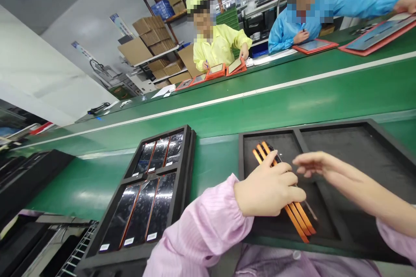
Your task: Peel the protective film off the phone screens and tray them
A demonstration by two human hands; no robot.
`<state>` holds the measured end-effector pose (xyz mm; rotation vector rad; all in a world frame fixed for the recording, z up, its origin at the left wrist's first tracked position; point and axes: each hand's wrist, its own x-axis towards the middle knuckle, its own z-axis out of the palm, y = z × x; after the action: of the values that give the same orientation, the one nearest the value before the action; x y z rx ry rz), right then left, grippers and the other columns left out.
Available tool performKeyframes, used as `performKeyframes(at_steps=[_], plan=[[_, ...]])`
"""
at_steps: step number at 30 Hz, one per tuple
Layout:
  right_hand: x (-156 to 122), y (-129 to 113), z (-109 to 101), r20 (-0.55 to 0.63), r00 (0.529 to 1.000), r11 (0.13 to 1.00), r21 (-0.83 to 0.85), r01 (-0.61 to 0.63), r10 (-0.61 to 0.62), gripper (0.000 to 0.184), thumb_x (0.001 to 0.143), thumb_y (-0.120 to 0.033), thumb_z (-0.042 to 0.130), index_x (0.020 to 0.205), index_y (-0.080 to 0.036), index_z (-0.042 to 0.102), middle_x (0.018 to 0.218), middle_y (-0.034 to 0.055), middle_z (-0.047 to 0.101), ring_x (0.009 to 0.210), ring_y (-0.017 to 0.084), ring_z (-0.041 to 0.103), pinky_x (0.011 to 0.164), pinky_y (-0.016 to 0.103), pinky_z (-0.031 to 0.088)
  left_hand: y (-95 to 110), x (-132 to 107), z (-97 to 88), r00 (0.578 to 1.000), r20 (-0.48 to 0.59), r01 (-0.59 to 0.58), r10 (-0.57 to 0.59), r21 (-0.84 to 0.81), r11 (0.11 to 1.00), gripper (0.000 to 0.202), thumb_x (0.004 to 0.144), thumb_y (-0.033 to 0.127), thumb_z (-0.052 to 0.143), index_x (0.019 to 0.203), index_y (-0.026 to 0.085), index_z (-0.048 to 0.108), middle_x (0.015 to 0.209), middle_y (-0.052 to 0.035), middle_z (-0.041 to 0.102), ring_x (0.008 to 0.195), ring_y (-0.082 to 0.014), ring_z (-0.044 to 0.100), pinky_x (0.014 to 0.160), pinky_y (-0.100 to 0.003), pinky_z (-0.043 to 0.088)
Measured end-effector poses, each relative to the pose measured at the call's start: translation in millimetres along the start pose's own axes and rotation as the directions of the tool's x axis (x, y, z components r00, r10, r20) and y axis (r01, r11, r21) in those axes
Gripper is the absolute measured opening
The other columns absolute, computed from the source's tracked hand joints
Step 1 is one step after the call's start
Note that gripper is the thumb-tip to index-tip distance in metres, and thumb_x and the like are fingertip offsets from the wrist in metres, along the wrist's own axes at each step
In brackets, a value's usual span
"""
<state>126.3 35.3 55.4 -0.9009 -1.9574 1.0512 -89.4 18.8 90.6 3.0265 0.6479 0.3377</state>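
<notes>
My left hand [273,186] is wrapped round a stack of phone-like slabs [300,220] with bright orange edges. They stand on edge, tilted, over the left compartment of a black tray [351,151]. Just to the right, my right hand [313,165] hovers with fingers stretched out, holding nothing; whether its fingertips touch the stack I cannot tell. The palm side of my left hand and the middle of the stack are hidden.
To the left, another black tray [184,151] holds glossy black slabs [143,207] with white labels. Both trays lie on a green conveyor surface [214,160]. Across it, a person in yellow [219,45] and a person in blue [282,30] handle red-edged panels [315,46].
</notes>
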Motion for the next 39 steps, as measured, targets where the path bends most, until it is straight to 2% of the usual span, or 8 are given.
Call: performKeyframes(at_steps=[5,9,12,13,15,24,30,39], plan=[[46,23,17,0.009,0.957,0.945,0.161,-0.286,0.288,0.050,0.081,-0.053,0.057,0.117,-0.019,0.053,0.104,0.0103,0.065,0.055,0.013,0.058,0.049,0.029,0.054,-3,15,21.9,0.992,0.097,-0.094,0.079,0.167,0.981,0.024,0.089,0.015,0.054,0.072,0.024,0.069,0.073,-0.0030,0.063,0.089,-0.0216,0.059,0.105,-0.054,0.035],[54,35,30,0.036,0.935,0.899,0.263,-0.349,0.353,0.043,0.075,-0.046,0.061,0.108,-0.020,0.053,0.099,0.0060,0.064,0.066,0.016,0.062,0.056,0.029,0.054,-2,3,51.0,0.978,-0.157,0.148,-0.139,0.047,0.988,0.023,0.087,0.011,0.048,0.095,0.021,0.066,0.114,-0.0121,0.062,0.117,-0.0279,0.052,0.101,-0.051,0.041],[52,37,33,0.063,0.920,0.867,0.316,-0.386,0.386,0.051,0.072,-0.047,0.062,0.112,-0.018,0.051,0.087,0.0036,0.063,0.056,0.013,0.057,0.051,0.028,0.051,-11,-7,71.3,0.732,-0.239,0.424,-0.638,-0.574,0.701,0.055,0.073,0.002,0.046,0.126,0.018,0.050,0.133,-0.0156,0.052,0.130,-0.0294,0.043,0.110,-0.052,0.035],[51,37,33,0.083,0.916,0.857,0.329,-0.398,0.393,0.053,0.072,-0.048,0.062,0.113,-0.016,0.050,0.079,0.0016,0.061,0.054,0.013,0.055,0.050,0.028,0.050,-15,-8,76.8,0.634,-0.175,0.427,-0.754,-0.733,0.530,0.064,0.067,0.000,0.045,0.129,0.017,0.046,0.134,-0.0158,0.050,0.131,-0.0292,0.042,0.112,-0.053,0.033],[49,36,35,0.133,0.908,0.838,0.349,-0.419,0.398,0.053,0.073,-0.050,0.061,0.112,-0.014,0.052,0.067,-0.0016,0.058,0.051,0.013,0.054,0.050,0.028,0.049,-23,-8,84.3,0.538,-0.064,0.374,-0.840,-0.875,0.306,0.069,0.058,0.000,0.043,0.125,0.016,0.047,0.129,-0.0145,0.053,0.127,-0.0277,0.048,0.111,-0.050,0.036],[42,45,44,0.239,0.894,0.791,0.418,-0.447,0.379,0.042,0.078,-0.048,0.060,0.109,-0.020,0.054,0.064,-0.0033,0.052,0.054,0.014,0.053,0.052,0.028,0.048,-25,-9,82.8,0.481,0.055,0.195,-0.875,-0.980,0.045,0.047,0.058,0.012,0.046,0.102,0.019,0.059,0.102,-0.0059,0.053,0.108,-0.0245,0.058,0.099,-0.041,0.047],[37,53,39,0.331,0.865,0.748,0.442,-0.496,0.378,0.048,0.076,-0.049,0.064,0.114,-0.022,0.053,0.071,0.0001,0.055,0.094,0.027,0.061,0.083,0.043,0.052,-25,-10,73.4,0.514,0.184,0.149,-0.838,-0.981,-0.124,0.041,0.063,0.022,0.064,0.103,0.020,0.057,0.101,-0.0047,0.049,0.103,-0.0243,0.056,0.098,-0.041,0.044],[35,53,40,0.307,0.863,0.762,0.411,-0.501,0.402,0.049,0.077,-0.055,0.063,0.113,-0.024,0.050,0.083,0.0027,0.058,0.083,0.024,0.060,0.088,0.048,0.050,-27,-8,69.6,0.561,0.204,0.161,-0.802,-0.978,-0.136,0.037,0.069,0.027,0.063,0.104,0.021,0.052,0.104,-0.0050,0.047,0.105,-0.0243,0.051,0.099,-0.041,0.039]])
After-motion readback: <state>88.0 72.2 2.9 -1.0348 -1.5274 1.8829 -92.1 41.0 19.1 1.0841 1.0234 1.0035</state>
